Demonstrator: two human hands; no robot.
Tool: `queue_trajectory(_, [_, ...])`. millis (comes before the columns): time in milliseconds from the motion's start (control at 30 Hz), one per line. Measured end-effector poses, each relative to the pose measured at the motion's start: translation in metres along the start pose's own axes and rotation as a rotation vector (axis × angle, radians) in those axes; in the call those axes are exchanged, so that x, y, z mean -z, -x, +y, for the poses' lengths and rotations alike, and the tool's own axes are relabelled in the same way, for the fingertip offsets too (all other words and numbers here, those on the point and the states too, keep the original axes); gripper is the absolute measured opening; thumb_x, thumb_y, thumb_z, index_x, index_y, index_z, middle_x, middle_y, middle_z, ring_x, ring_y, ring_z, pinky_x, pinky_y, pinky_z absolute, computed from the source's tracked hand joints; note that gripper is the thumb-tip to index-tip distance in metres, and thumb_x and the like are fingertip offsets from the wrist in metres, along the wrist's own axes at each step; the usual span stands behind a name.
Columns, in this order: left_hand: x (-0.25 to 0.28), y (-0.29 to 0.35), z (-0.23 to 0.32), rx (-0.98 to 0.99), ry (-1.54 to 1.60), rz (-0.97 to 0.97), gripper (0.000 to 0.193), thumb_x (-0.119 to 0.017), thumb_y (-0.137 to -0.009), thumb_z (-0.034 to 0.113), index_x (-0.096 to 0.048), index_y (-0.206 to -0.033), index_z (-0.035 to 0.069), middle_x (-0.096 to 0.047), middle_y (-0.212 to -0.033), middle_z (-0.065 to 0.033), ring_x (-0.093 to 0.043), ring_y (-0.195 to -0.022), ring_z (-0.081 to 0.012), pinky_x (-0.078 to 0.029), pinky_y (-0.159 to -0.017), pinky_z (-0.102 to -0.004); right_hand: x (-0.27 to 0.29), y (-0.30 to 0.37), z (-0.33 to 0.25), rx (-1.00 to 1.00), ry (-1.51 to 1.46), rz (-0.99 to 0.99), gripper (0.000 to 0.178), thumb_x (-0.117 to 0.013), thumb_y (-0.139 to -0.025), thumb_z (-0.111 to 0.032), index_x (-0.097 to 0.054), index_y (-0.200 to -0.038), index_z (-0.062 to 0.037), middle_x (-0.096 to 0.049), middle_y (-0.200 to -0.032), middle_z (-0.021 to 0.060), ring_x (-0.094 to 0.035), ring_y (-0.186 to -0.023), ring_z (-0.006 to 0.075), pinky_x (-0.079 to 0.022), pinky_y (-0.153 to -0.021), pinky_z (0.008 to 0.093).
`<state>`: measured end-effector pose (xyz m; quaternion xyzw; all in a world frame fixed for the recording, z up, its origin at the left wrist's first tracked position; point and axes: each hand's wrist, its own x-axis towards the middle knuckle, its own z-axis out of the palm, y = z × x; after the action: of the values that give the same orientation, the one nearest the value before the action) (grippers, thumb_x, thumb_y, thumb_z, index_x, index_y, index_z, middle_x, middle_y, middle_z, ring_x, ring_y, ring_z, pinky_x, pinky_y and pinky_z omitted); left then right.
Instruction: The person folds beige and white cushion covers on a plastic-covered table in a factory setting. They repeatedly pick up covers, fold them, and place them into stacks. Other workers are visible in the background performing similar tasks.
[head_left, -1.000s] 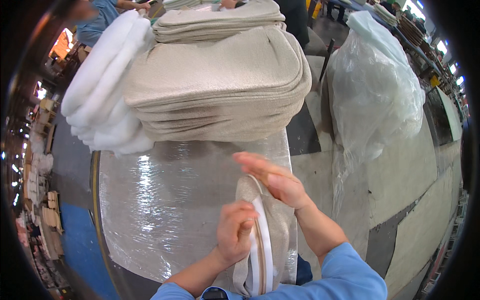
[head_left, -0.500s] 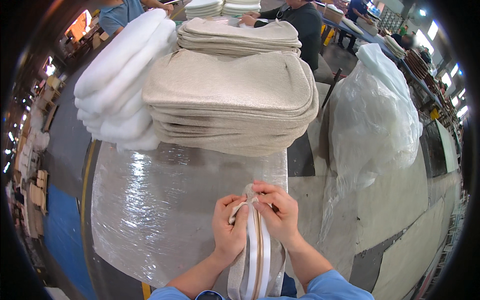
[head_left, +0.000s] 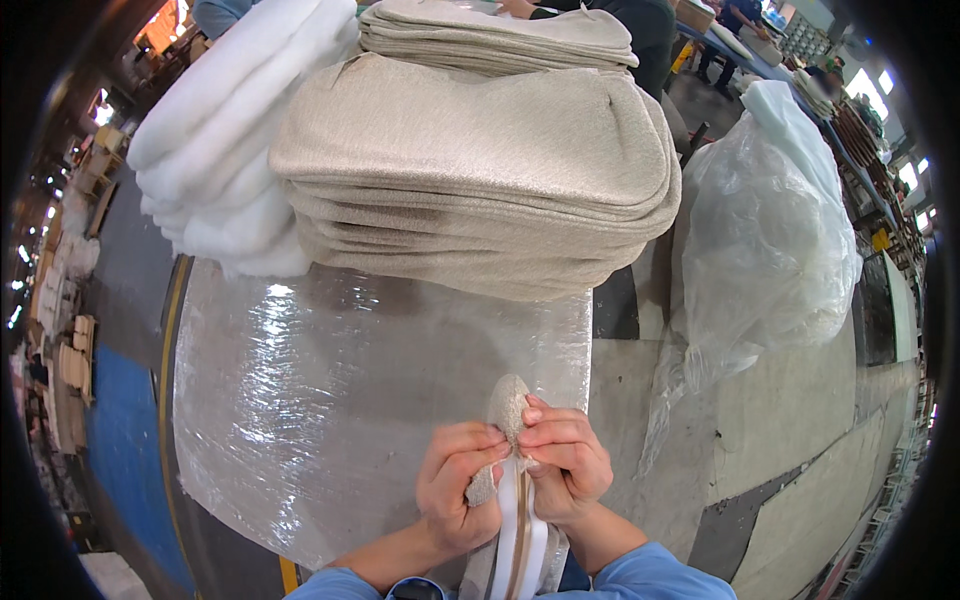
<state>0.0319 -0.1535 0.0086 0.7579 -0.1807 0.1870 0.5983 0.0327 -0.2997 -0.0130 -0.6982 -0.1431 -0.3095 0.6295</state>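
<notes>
A beige fabric cushion cover [head_left: 513, 405] lies toward me at the near edge of the table, its far end raised in a rounded tip. Down its middle runs a brown zipper [head_left: 521, 520] on white tape. My left hand [head_left: 458, 480] pinches the cover's edge on the left of the zipper's far end. Opposite it, my right hand [head_left: 567, 460] pinches the fabric on the right side. Both hands nearly meet at the zipper's end, and the fingers hide whatever small part sits between them.
Beyond my hands stands a tall stack of beige covers [head_left: 470, 180], with another stack [head_left: 490, 40] behind. White padding [head_left: 230, 150] is piled on the left. Clear plastic film [head_left: 330, 400] covers the table. A plastic-wrapped bundle [head_left: 765, 240] stands right. Other people work beyond.
My hands have moved slightly nearer to me and closed tighter at the zipper's end. More of the cover's rounded tip shows beyond them. The view has tilted down a little.
</notes>
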Motion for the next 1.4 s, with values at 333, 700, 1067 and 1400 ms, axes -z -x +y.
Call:
queue_trajectory(333, [0.005,0.007,0.008,0.024,0.008,-0.043,0.022,-0.070,-0.090,-0.007,-0.077,-0.110,-0.003,-0.074,-0.116,-0.0168,-0.074,-0.106,-0.0322,-0.061,-0.090,-0.0372,0.028,-0.017,0.011,-0.494,-0.341,0.012,0.021,-0.063,-0.108,-0.013,-0.075,-0.114,0.0040,-0.075,-0.121,0.0185,-0.070,-0.119,0.0276,-0.055,-0.106,0.0439])
queue_trajectory(700, [0.006,0.011,0.012,0.049,0.061,-0.075,0.025,-0.068,-0.088,-0.007,-0.077,-0.111,-0.003,-0.073,-0.118,-0.0173,-0.074,-0.107,-0.0329,-0.060,-0.092,-0.0389,0.010,-0.025,0.032,-0.415,-0.457,-0.253,0.045,-0.051,-0.116,-0.034,-0.075,-0.107,0.0033,-0.073,-0.109,0.0157,-0.067,-0.097,0.0233,-0.054,-0.085,0.0374])
queue_trajectory(1067, [0.016,0.006,0.007,0.029,-0.021,-0.125,0.034,-0.072,-0.079,-0.009,-0.077,-0.112,-0.002,-0.073,-0.119,-0.0175,-0.072,-0.110,-0.0335,-0.060,-0.095,-0.0399,0.031,-0.020,0.001,-0.171,-0.253,-0.338,0.038,-0.082,-0.096,-0.020,-0.075,-0.127,0.0005,-0.065,-0.146,0.0252,-0.048,-0.152,0.0457,-0.042,-0.122,0.0540])
queue_trajectory(1400, [0.021,0.047,-0.049,0.815,0.910,-0.022,0.049,-0.055,-0.109,0.037,-0.057,-0.145,0.004,-0.063,-0.139,-0.0164,-0.060,-0.132,-0.0345,-0.048,-0.112,-0.0467,0.037,0.027,0.037,-0.931,-0.657,0.231,0.056,-0.045,-0.115,-0.051,-0.063,-0.143,-0.0053,-0.062,-0.153,0.0119,-0.058,-0.141,0.0273,-0.043,-0.120,0.0446])
